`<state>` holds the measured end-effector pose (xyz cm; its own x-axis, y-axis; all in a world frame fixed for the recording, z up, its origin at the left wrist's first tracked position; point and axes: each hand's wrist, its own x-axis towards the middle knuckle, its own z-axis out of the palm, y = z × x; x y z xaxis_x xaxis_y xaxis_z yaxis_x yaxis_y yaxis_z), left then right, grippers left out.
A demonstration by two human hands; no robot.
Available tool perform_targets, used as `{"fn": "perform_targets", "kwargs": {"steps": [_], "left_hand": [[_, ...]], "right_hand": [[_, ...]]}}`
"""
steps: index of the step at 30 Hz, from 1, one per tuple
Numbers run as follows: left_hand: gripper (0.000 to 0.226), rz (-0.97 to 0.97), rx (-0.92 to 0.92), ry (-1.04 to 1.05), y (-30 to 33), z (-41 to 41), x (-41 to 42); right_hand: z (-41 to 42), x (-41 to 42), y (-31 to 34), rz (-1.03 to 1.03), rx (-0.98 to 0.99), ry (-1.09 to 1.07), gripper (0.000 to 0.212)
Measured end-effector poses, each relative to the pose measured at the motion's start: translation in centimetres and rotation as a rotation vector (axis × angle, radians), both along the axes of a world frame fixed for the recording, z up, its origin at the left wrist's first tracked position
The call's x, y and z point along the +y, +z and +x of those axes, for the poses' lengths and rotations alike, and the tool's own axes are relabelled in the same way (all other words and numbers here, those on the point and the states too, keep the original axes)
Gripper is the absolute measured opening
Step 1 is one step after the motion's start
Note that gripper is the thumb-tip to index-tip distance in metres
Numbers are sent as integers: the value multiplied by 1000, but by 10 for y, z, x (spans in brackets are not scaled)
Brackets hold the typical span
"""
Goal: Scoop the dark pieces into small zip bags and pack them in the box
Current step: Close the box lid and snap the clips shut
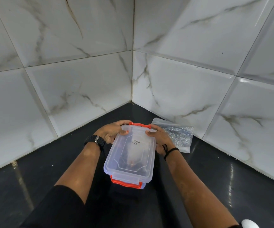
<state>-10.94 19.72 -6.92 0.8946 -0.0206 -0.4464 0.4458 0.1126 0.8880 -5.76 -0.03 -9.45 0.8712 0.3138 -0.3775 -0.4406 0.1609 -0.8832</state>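
The box (130,155) stands on the black counter (34,178) in a tiled corner; left hand (110,133) and right hand (160,139) grip its lid's (142,168) far end.

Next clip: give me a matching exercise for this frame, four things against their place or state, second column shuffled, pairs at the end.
Things:
1. lid
2. near clasp
3. packet of zip bags
4. left hand

Places or states:
A. lies on the dark counter by the right wall
B. orange, at the box's near end
C. grips the far left corner of the lid
D. clear plastic, sits on top of the box

Pairs: 1-D, 2-B, 3-A, 4-C
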Motion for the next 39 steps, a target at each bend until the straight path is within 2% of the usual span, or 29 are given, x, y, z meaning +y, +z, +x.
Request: {"fn": "perform_targets", "kwargs": {"steps": [7,10,14,16,18,20,24,26,28,30,33,36,39], "left_hand": [[53,43,3,23,0,1,0],[42,74,-14,35,1,0,-1],[40,102,-94,57,-3,-9,-3],[39,334,-181,97,-7,-19,-8],[39,753,-288,184,-9,-31,-15],[33,1087,-423,234,-11,-47,-23],[21,1296,-663,56,-6,-90,-32],[16,1345,-766,16,-3,-118,-37],[14,1358,-835,-11,-7,-146,-41],[23,1398,-860,-70,-15,-170,-43],[45,1459,-831,-149,-34,-191,-38],[65,1467,-771,-242,-51,-199,-32],[81,1507,-772,-274,-60,-197,-28]], "right_hand": [[1,0,-1,-8,-19,-36,27],[2,2,-1,1,-79,-36,23],[-5,2,-1,-42,-162,-55,22],[-9,1,0,-187,-278,-62,16],[-15,-3,2,-484,-486,-45,29],[-30,-8,3,-639,-670,-52,37],[-83,-28,-1,-659,-1104,26,31],[-113,-45,-8,-667,-1304,165,35],[-136,-59,-17,-760,-1470,346,42],[-144,-67,-28,-934,-1627,469,59],[-142,-68,-40,-1129,-1738,495,78],[-141,-62,-47,-1189,-1812,393,80],[-142,-59,-49,-1155,-1859,304,73]]}}
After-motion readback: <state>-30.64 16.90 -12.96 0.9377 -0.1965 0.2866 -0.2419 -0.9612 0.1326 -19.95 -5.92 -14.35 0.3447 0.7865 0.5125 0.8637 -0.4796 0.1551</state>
